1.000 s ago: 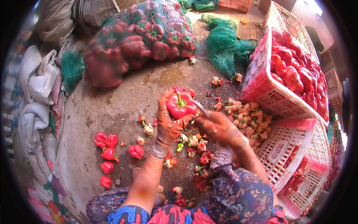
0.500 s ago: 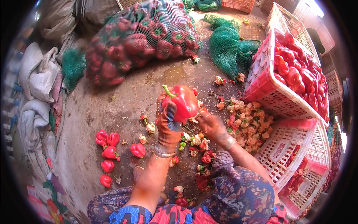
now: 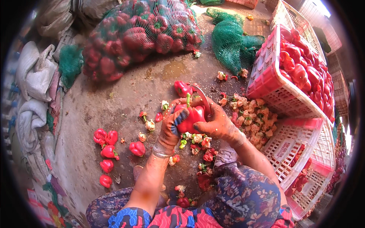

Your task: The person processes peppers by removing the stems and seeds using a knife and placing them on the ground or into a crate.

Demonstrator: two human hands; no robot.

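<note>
The pepper (image 3: 191, 121) is between the two hands, over the floor (image 3: 125, 102), its green stem pointing up. The left hand (image 3: 170, 127) has its fingers closed round the pepper's left side — the glove is orange-brown with dark blue patches. The right hand (image 3: 217, 122) is curled round a knife (image 3: 206, 103) (the grip itself is hidden), its thumb against the pepper's lower right; the curved blade arcs up beside the stem.

A second pepper (image 3: 183, 88) shows just beyond the hands. Five peppers (image 3: 107, 165) lie in a rough line to the left, with a lone pepper (image 3: 137, 149) nearer the left forearm. Scraps (image 3: 196, 139) are strewn below the hands, and a heap of cores (image 3: 255, 119) lies to the right — beside a red-and-white crate (image 3: 262, 86) full of red peppers. At the top, a net sack (image 3: 146, 36) bulges with more, and a green net (image 3: 227, 40) lies crumpled near the crate.
</note>
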